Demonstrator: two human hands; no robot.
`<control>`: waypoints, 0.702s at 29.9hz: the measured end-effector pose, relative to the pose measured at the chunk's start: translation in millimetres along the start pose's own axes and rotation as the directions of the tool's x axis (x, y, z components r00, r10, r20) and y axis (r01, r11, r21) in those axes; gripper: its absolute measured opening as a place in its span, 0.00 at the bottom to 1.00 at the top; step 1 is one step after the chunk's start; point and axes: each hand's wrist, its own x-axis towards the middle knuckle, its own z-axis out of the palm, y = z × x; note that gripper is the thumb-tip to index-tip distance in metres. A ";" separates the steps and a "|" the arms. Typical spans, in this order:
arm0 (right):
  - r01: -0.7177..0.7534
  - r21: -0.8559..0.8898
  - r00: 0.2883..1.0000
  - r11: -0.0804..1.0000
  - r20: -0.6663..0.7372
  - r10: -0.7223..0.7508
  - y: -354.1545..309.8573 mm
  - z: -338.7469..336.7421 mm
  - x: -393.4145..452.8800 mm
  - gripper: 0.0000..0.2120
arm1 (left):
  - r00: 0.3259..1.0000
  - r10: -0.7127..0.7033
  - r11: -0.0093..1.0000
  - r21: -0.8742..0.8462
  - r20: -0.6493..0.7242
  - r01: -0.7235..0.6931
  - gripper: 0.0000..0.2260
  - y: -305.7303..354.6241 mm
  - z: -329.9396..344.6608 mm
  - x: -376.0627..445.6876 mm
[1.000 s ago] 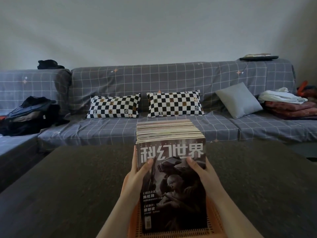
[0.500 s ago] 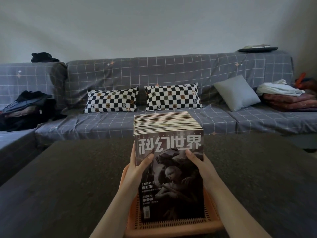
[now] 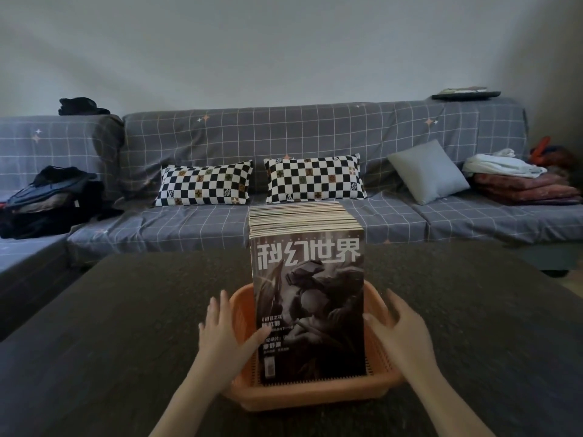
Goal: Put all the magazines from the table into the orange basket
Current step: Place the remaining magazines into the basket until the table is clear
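Note:
A thick stack of magazines stands upright in the orange basket on the dark table; its front cover is dark with large white characters. My left hand hovers at the stack's left side over the basket's rim, fingers spread, thumb near the cover. My right hand is at the stack's right side, fingers spread and straight. Neither hand grips anything.
Behind the table runs a grey checked sofa with two chequered pillows, a grey cushion, dark bags at left and folded blankets at right.
Both hands have let go of the front magazine and drawn apart to the stack's sides. The view has tilted down, so the whole basket shows.

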 end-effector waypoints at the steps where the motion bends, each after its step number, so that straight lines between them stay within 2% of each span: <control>1: -0.071 -0.021 0.997 0.997 0.020 0.071 6.0 -3.4 -6.0 0.36 | 0.998 -0.059 0.998 -0.016 0.028 0.059 0.51 -9.3 -0.7 -5.5; 3: -0.249 0.030 0.962 0.968 0.125 0.243 16.2 -7.2 -18.5 0.34 | 0.969 -0.203 0.946 -0.227 0.143 0.232 0.45 -26.3 -0.5 -17.0; 6: -0.508 0.293 0.849 0.810 0.327 0.415 23.7 -7.1 -36.9 0.29 | 0.908 -0.271 0.753 -0.518 0.319 0.407 0.31 -40.7 4.4 -35.7; 9: -0.582 0.452 0.809 0.676 0.403 0.427 30.8 -0.8 -49.0 0.29 | 0.896 -0.254 0.476 -0.759 0.364 0.443 0.29 -51.6 14.0 -42.3; 11: -0.579 0.530 0.814 0.619 0.419 0.403 32.4 4.7 -54.8 0.29 | 0.896 -0.241 0.367 -0.820 0.372 0.439 0.28 -53.5 18.1 -42.1; 15: -0.534 0.659 0.845 0.530 0.397 0.357 35.7 14.2 -61.2 0.26 | 0.886 -0.251 0.293 -0.841 0.391 0.454 0.24 -60.7 24.1 -38.9; 21: -0.449 0.712 0.891 0.540 0.313 0.329 42.3 19.1 -59.7 0.26 | 0.873 -0.261 0.292 -0.828 0.412 0.479 0.33 -66.8 25.2 -31.6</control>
